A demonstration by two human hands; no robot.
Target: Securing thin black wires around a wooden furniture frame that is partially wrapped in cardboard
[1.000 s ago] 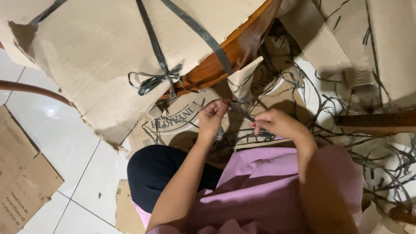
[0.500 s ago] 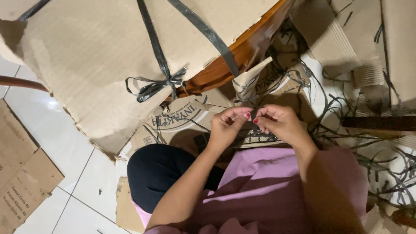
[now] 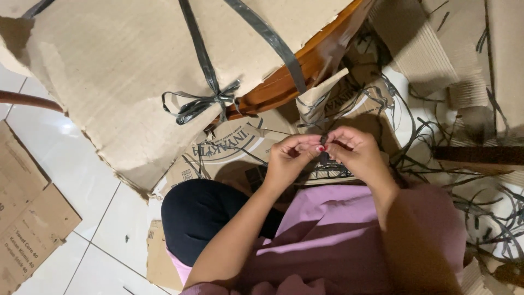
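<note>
Head view — hands (image 3: 327,155) closer together now

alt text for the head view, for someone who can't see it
Seen from above, a seated person's left hand and right hand pinch a dark strap piece together over their lap. Ahead lies wooden furniture wrapped in cardboard tied with grey strapping; loose straps litter the tile floor.

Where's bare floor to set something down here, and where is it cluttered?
Free: white tile floor on the left, between the big cardboard sheet and the flat cardboard pieces. Crowded: right side, loose dark strapping tangled over cardboard. Both hands pinch a strap piece centrally.
</note>
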